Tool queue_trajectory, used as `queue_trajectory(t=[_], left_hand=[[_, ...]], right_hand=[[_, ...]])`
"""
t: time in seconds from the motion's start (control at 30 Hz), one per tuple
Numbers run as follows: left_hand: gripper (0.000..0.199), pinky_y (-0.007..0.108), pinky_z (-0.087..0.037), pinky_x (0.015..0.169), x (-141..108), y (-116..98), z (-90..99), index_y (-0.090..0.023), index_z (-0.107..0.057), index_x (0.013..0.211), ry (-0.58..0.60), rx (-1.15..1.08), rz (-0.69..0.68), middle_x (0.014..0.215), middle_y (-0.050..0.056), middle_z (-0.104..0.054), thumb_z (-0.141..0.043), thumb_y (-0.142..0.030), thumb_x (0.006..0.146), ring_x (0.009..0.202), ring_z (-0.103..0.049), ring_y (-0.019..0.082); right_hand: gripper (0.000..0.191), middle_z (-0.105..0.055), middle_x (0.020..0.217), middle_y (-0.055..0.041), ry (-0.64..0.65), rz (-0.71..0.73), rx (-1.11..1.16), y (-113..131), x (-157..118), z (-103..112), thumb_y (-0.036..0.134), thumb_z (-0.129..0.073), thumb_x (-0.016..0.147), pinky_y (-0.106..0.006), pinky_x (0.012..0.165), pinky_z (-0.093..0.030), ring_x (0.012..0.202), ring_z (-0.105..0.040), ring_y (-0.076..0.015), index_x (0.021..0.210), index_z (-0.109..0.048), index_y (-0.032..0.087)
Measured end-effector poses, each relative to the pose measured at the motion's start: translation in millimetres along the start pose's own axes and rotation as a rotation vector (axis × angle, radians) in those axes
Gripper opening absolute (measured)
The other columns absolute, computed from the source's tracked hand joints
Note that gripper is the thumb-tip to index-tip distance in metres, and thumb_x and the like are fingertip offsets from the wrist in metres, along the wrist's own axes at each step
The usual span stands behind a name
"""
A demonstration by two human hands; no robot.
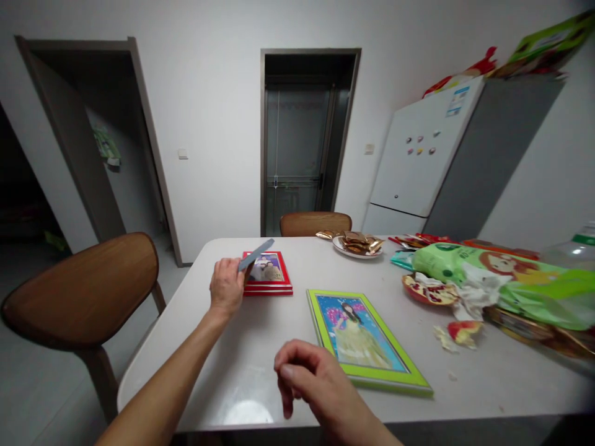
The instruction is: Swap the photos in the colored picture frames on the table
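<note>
Left hand (227, 286) gripping, arm (178, 371) outstretched; right hand (323, 379) nearer, fingers (297, 350) loosely curled.

The smooth table (264, 334) shines at bottom centre, the green frame (389, 334) and red frames (274, 285) look like glossy plastic, the wrappers (359, 242) shiny foil, the tissue (478, 286) matt paper, the left chair (83, 291) satiny wood.

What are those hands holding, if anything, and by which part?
The left hand holds a thin blue-grey object by its lower, near end; the right hand, loosely curled, appears empty.
</note>
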State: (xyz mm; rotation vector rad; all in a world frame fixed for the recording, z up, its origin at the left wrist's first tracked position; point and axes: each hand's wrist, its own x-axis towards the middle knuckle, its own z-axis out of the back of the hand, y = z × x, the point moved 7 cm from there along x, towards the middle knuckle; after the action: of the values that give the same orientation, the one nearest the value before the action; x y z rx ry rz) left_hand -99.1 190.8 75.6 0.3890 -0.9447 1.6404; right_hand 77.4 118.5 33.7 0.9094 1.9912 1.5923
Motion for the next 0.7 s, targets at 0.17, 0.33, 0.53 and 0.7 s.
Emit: queue_trajectory(t=[0.17, 0.33, 0.53, 0.7], left_hand=[[0.027, 0.031, -0.042, 0.076, -28.5, 25.4, 69.4, -0.014, -0.051, 0.096, -0.247, -0.229, 0.270, 0.086, 0.005, -0.055, -0.034, -0.030, 0.082, 0.084, -0.052, 0.018], [0.032, 0.029, -0.043, 0.078, -102.5, 14.7, 71.5, -0.017, -0.048, 0.104, -0.303, -1.097, 0.566, 0.092, 0.004, -0.061, -0.040, -0.035, 0.079, 0.085, -0.057, 0.016], [0.045, 0.029, -0.044, 0.081, -162.4, -1.2, 48.7, -0.019, -0.043, 0.111, -0.110, -1.303, 0.712, 0.104, 0.006, -0.059, -0.053, -0.029, 0.068, 0.093, -0.056, 0.018], [0.057, 0.030, -0.047, 0.075, -190.2, 36.2, 43.2, -0.017, -0.036, 0.117, 0.016, -1.072, 0.861, 0.103, 0.008, -0.058, -0.054, -0.031, 0.064, 0.087, -0.059, 0.019]], right_hand=[[0.023, -0.052, 0.054, 0.0022, -0.183, -0.085, 0.015, -51.9, 31.5, 3.7, 0.031, -0.059, 0.063, -0.022, 0.048, -0.041, 0.048, -0.048, -0.0080, 0.074, -0.055, 0.012], [0.043, -0.060, 0.080, -0.0048, -0.276, -0.081, 0.195, -69.0, 37.4, -8.9, 0.045, -0.057, 0.064, -0.024, 0.057, -0.044, 0.067, -0.057, -0.0128, 0.094, -0.052, 0.015], [0.042, -0.063, 0.089, -0.0048, -0.432, 0.065, 0.263, -54.4, 18.0, 7.1, 0.045, -0.054, 0.064, -0.027, 0.058, -0.046, 0.076, -0.059, -0.0192, 0.097, -0.049, 0.020], [0.036, -0.065, 0.076, -0.0039, -0.396, -0.001, 0.064, -59.1, 6.1, 38.3, 0.040, -0.055, 0.062, -0.029, 0.058, -0.046, 0.067, -0.061, -0.0197, 0.091, -0.053, 0.019]])
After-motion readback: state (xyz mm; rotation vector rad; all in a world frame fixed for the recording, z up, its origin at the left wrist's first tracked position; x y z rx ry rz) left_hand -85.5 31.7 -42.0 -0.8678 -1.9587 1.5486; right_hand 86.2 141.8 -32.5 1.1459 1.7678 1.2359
